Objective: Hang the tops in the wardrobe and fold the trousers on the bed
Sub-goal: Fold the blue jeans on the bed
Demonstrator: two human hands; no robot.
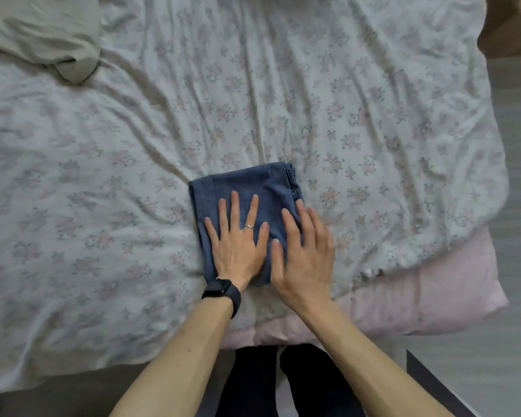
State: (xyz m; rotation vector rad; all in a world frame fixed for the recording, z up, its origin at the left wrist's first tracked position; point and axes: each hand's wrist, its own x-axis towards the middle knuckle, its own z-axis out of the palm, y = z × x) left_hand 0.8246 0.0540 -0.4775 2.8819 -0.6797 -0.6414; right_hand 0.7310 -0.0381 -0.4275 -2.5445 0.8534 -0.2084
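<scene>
A pair of blue denim trousers (253, 185) lies folded into a small rectangle on the bed (103, 176), near its front edge. My left hand (238, 242) lies flat on the fold with fingers spread, a ring on one finger and a black watch on the wrist. My right hand (303, 254) presses flat on the right part of the fold, fingers straight, slightly blurred. Both hands hide the near half of the trousers.
A floral white duvet covers the bed. A crumpled beige garment (42, 34) lies at the far left corner. A pink sheet (418, 296) shows at the front right corner. Wooden floor (518, 206) runs along the right; my dark-clad legs (283, 383) stand at the bed's edge.
</scene>
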